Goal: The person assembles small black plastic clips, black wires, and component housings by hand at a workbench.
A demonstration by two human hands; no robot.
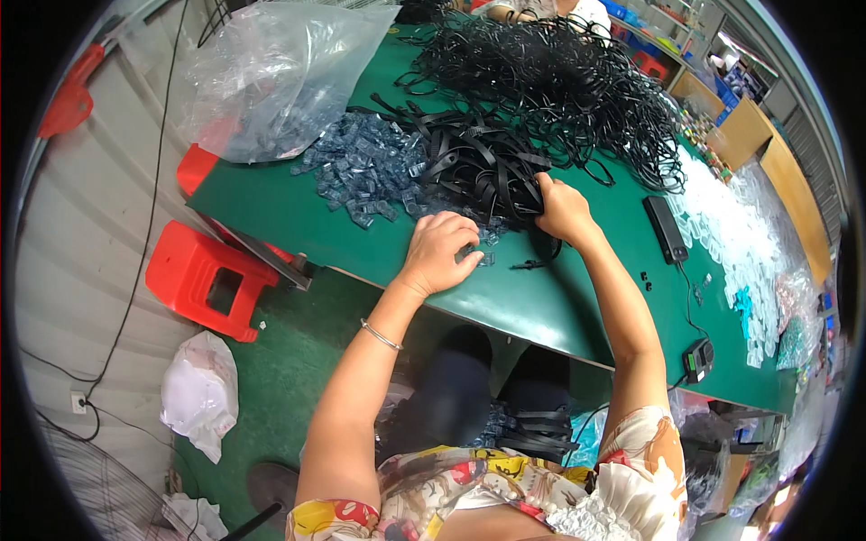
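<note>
My left hand (439,252) rests at the near edge of a heap of bluish translucent plastic pieces (365,158). Its fingers curl toward the thumb around a small translucent piece, mostly hidden by them. To the right, my right hand (566,212) is closed on a black strap (544,245), part of which hangs below the fist toward the table's near side. Just beyond that hand lies a tangled pile of flat black straps (483,167). How the fingers wrap the strap is partly hidden.
A green table (541,302) carries a large clear bag (271,81), a mass of thin black cords (559,81), a black corded device (665,230) and whitish plastic pieces (735,243). A red stool (207,279) stands left. Another person (586,13) sits across.
</note>
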